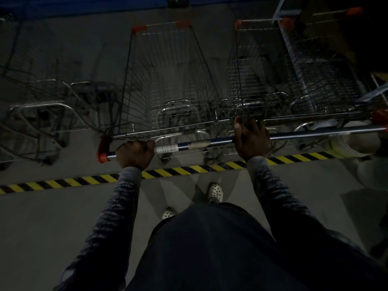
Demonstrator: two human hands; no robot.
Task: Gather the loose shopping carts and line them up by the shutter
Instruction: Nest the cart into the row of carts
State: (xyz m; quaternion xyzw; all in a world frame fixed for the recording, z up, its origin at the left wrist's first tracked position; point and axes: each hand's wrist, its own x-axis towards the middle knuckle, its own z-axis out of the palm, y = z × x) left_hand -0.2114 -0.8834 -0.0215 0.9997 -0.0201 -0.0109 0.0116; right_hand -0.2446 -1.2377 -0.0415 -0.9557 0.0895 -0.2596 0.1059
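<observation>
Head view: left hand (134,153) fisted round handle bar (210,142) of cart (168,80); right hand (252,139) draped over it, grip unclear. Handle sticker (167,148) barcode-like, unreadable. Cart between neighbouring carts (262,70), beyond striped floor tape (52,183).

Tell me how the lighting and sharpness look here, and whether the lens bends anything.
Head view: very dim overall, the far-left cart nearly lost in shadow and smeared; head view: wide-angle stretch fans the middle cart walls outward and elongates the sleeves; head view: the left hand gripping the handle bar reads clearly, the fingers of the right hand are too dark to make out.
</observation>
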